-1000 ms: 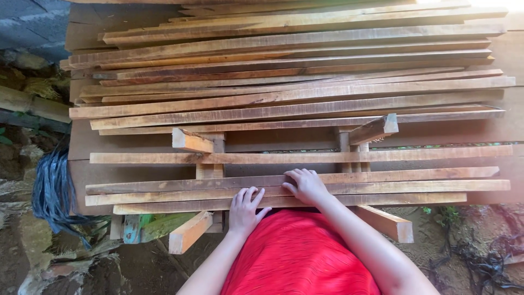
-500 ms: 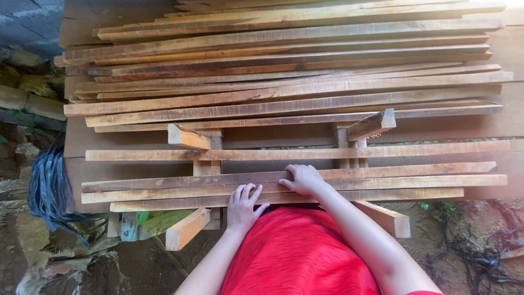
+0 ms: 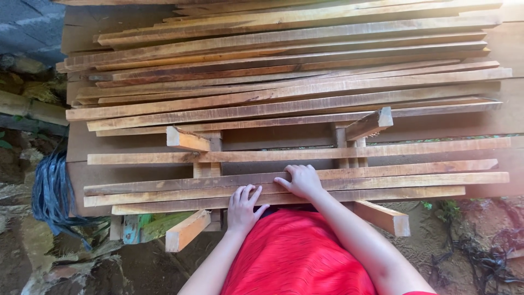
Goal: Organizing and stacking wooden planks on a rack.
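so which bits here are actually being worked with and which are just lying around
In hand: left hand and right hand rest flat on the near wooden slats.

Lying about: big slat pile, blue plastic strips, short wood blocks.

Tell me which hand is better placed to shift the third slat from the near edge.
Probably the right hand: its fingers already curl over that slat. The left hand lies flat on the two nearer slats, short of it.
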